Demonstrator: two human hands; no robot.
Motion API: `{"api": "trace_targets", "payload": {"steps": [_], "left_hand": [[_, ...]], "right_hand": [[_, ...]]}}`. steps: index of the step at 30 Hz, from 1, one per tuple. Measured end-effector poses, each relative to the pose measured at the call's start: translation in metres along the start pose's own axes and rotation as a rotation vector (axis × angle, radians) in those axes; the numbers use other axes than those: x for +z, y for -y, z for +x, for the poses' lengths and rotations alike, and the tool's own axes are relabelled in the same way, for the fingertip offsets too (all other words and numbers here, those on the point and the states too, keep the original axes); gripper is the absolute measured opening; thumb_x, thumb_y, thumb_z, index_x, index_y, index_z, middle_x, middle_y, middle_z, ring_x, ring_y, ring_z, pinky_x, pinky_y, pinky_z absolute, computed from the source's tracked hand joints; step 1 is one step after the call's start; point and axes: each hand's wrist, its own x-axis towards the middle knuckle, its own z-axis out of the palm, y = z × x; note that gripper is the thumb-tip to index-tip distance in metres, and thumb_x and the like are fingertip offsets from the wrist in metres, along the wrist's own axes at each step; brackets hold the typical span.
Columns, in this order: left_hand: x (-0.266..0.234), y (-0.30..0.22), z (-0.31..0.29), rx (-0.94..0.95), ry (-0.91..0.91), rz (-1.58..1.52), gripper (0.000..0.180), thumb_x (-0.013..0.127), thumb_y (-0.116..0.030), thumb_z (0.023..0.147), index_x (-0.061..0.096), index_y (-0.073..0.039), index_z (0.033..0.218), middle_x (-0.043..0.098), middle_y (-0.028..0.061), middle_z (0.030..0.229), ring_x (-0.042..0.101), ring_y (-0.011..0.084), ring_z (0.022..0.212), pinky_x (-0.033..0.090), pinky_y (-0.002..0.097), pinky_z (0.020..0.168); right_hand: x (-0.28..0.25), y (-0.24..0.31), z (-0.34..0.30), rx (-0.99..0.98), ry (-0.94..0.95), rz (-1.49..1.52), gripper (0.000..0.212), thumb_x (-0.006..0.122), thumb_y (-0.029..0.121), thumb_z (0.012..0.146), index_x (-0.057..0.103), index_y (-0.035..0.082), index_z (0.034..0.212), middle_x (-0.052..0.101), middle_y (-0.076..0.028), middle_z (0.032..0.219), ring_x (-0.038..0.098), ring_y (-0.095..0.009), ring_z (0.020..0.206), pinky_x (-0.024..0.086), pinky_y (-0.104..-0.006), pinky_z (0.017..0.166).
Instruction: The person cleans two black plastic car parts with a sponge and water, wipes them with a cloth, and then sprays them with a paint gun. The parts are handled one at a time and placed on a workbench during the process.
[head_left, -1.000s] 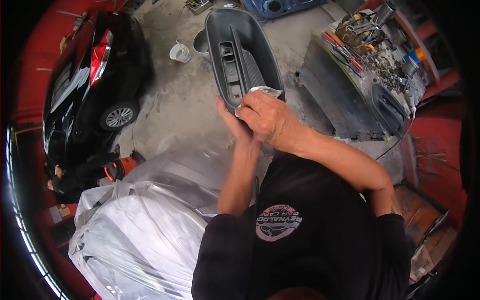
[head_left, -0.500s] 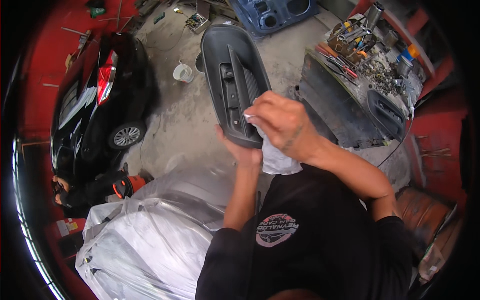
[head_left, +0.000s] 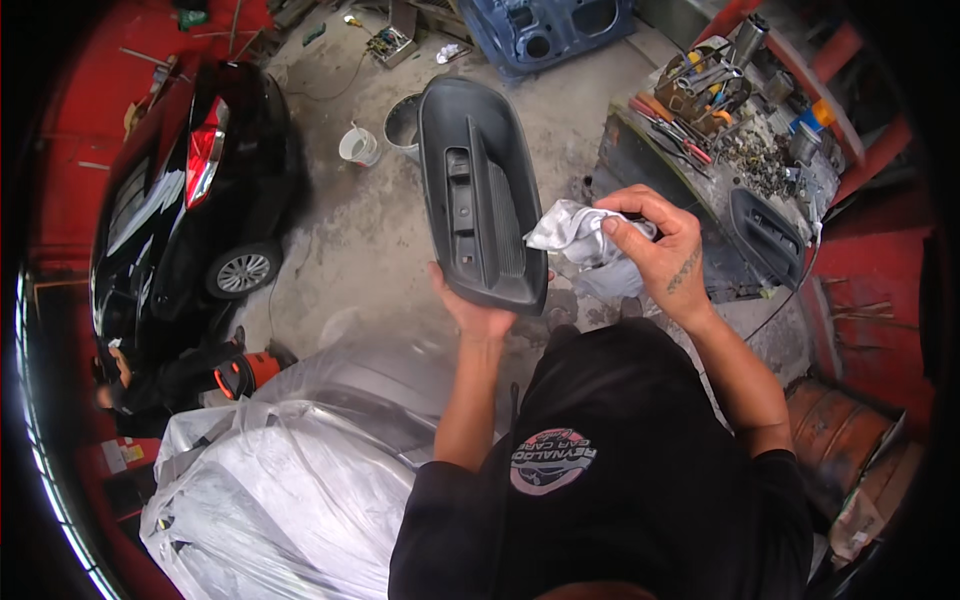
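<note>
A dark grey plastic car door panel trim (head_left: pixel 500 200), long with rounded ends and a ribbed pocket, is held up in front of me. My left hand (head_left: pixel 474 308) grips its near end from below, the thumb along the left edge and the other fingers hidden beneath. Just right of the trim, my right hand (head_left: pixel 660 245) pinches a crumpled white cloth (head_left: pixel 575 235) between thumb and fingers. The cloth's tip hangs close to the trim's right edge; whether they touch I cannot tell.
A cluttered workbench (head_left: pixel 640 190) with tools and a similar trim piece (head_left: pixel 768 235) stands at right. A black car (head_left: pixel 190 220) and a crouching person (head_left: pixel 165 380) are at left. Plastic sheeting (head_left: pixel 290 490) covers something nearby. A white bucket (head_left: pixel 360 147) and a blue door shell (head_left: pixel 545 35) lie beyond.
My right hand has drawn back rightward off the trim, bringing the cloth with it and turning it up into view. The trim has shifted slightly right and nearer.
</note>
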Motion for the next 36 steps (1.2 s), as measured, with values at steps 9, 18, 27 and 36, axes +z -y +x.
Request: {"api": "trace_targets", "payload": {"steps": [9, 18, 27, 36], "left_hand": [[-0.012, -0.002, -0.021, 0.103, -0.493, 0.275, 0.093, 0.048, -0.081, 0.087, 0.043, -0.017, 0.153, 0.053, 0.0120, 0.148, 0.056, 0.0401, 0.129, 0.050, 0.0708, 0.092], [-0.005, -0.009, -0.043, 0.138, -0.440, 0.333, 0.084, 0.062, -0.065, 0.091, 0.043, -0.008, 0.150, 0.054, 0.0134, 0.145, 0.053, 0.0318, 0.133, 0.044, 0.0499, 0.112], [-0.008, -0.009, -0.056, 0.096, -0.434, 0.311, 0.079, 0.061, -0.063, 0.093, 0.047, -0.006, 0.146, 0.056, 0.0141, 0.143, 0.056, 0.0325, 0.130, 0.045, 0.0514, 0.110], [0.015, -0.013, -0.063, -0.056, -0.504, 0.409, 0.074, 0.061, -0.058, 0.096, 0.047, -0.004, 0.145, 0.057, 0.0148, 0.142, 0.056, 0.0313, 0.131, 0.045, 0.0507, 0.111]], "right_hand": [[-0.010, 0.002, 0.019, -0.021, -0.178, -0.012, 0.019, 0.072, 0.008, 0.093, 0.074, -0.003, 0.108, 0.071, -0.001, 0.097, 0.061, -0.007, 0.089, 0.048, -0.0232, 0.080], [-0.010, -0.020, 0.024, 0.034, -0.254, 0.005, 0.018, 0.072, 0.009, 0.094, 0.074, -0.002, 0.109, 0.072, 0.000, 0.095, 0.061, -0.005, 0.084, 0.048, -0.0205, 0.076], [-0.007, -0.038, 0.033, 0.034, -0.235, -0.001, 0.019, 0.072, 0.011, 0.094, 0.075, -0.002, 0.108, 0.072, -0.001, 0.094, 0.062, -0.006, 0.084, 0.049, -0.0223, 0.075], [-0.012, -0.092, 0.034, 0.273, -0.192, 0.219, 0.020, 0.070, 0.013, 0.094, 0.073, -0.003, 0.105, 0.072, -0.005, 0.089, 0.064, -0.009, 0.077, 0.051, -0.0241, 0.071]]}}
